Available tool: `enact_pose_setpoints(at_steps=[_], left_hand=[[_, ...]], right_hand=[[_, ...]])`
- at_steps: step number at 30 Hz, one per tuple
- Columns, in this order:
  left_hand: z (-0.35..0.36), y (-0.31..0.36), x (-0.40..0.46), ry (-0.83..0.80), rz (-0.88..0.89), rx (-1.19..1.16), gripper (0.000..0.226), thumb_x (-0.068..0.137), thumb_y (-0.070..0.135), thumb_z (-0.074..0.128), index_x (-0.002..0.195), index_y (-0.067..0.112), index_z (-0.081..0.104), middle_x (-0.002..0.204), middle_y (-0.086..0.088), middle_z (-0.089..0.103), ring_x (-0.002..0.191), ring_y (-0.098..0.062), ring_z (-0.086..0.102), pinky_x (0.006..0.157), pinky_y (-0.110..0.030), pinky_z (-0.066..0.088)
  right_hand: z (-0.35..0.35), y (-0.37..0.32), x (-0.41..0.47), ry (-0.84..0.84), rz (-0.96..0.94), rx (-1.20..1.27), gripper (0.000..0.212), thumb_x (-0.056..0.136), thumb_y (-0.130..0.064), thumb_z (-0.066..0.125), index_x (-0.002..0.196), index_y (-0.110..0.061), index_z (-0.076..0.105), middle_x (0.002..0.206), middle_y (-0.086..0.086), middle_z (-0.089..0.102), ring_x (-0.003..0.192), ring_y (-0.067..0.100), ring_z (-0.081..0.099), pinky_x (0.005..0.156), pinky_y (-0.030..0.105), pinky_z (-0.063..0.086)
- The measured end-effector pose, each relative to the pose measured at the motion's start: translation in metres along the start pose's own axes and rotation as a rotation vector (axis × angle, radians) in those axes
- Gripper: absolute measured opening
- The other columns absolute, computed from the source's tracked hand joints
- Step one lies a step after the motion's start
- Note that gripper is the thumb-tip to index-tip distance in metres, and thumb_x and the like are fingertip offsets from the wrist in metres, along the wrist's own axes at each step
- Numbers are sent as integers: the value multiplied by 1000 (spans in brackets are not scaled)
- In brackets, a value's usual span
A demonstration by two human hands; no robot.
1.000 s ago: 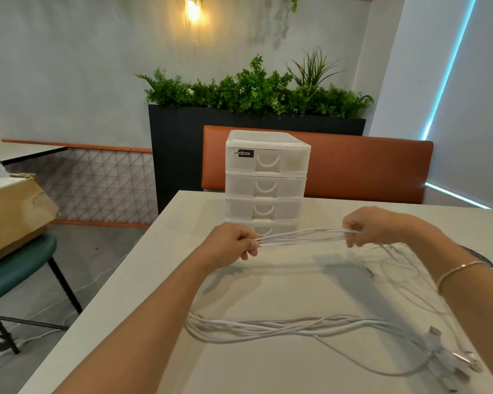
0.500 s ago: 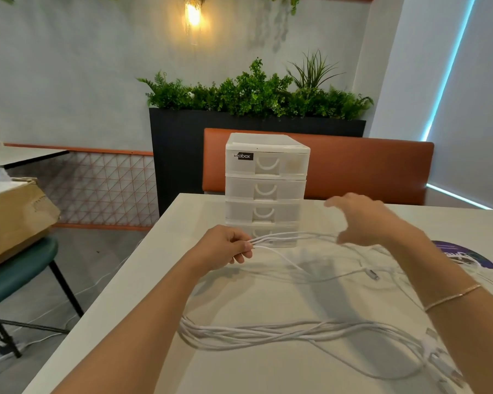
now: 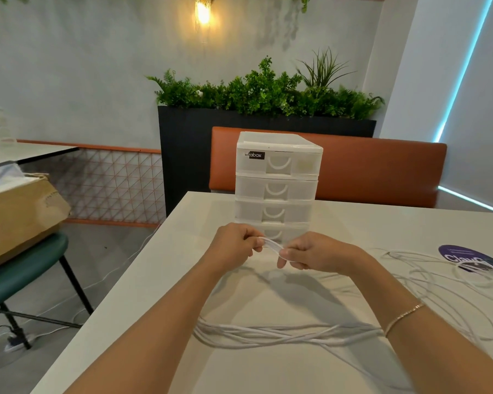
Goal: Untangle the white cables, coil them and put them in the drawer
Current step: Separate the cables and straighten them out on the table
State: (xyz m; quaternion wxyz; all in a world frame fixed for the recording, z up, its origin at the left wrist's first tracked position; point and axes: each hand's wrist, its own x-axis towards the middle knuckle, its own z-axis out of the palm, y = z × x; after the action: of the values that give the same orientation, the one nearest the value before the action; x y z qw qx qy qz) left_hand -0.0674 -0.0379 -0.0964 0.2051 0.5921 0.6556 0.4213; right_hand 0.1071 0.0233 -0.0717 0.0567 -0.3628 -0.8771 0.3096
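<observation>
White tabletop fills the view below me, with a grey wall and a planter [image 3: 265, 120] beyond its far edge. Both my hands are above the middle of the table [image 3: 165, 268], close together: my left hand [image 3: 234, 243] pinches one end of a short doubled loop of cable [image 3: 271, 243] and my right hand [image 3: 310, 253] grips the other end, fingers curled round it. That held stretch runs left to right between my hands, which are about equally near it. From my grip the strands seem to drop to the table, though I cannot trace them. A long bundle [image 3: 282, 334] lies across the near part, also left to right, under my forearms. Looser loops [image 3: 439, 282] sprawl toward the right edge, some over a purple sticker [image 3: 453, 254].

I judge I am folding the cable into a coil, with much still uncoiled. The drawers [image 3: 278, 186] stand just behind my hands near the far edge, all closed, so one must be opened before anything goes in. The slack strands could snag the loose loops as I gather them.
</observation>
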Motion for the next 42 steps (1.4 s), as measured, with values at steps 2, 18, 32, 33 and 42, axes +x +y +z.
enact_pose_setpoints(at_steps=[2,18,32,33,42], left_hand=[[2,2,0,27,4,-38,19,93,13,54,102,16,70,78,4,65,62,-3,52,63,-15,44],[-3,6,-2,-26,76,119,19,90,10,55,80,19,68,63,14,54,59,-2,46,55,-6,35],[-3,-1,-2,-145,72,99,21,92,16,55,75,22,64,74,12,59,62,-3,47,61,-10,39],[-4,-3,-2,-149,64,99,22,93,16,55,74,22,63,73,13,58,62,-3,47,59,-8,39],[-11,3,5,-278,10,261,20,93,21,55,110,20,65,106,6,64,95,-11,58,84,-21,40]], right_hand=[[-2,-1,-2,-26,21,73,31,98,-34,44,88,-22,70,58,-9,40,56,6,36,64,18,33],[-4,7,0,85,-104,60,19,89,-22,62,73,-31,70,51,-13,48,54,3,40,53,14,30],[-12,13,-5,49,-26,70,17,89,-25,61,75,-25,72,53,-10,49,56,5,43,59,12,35],[-14,15,-8,31,-5,93,20,90,-24,61,72,-23,71,53,-7,49,59,8,48,63,15,37],[-37,35,-23,167,120,46,22,89,-25,62,79,-9,73,48,-10,54,50,5,44,59,13,38]])
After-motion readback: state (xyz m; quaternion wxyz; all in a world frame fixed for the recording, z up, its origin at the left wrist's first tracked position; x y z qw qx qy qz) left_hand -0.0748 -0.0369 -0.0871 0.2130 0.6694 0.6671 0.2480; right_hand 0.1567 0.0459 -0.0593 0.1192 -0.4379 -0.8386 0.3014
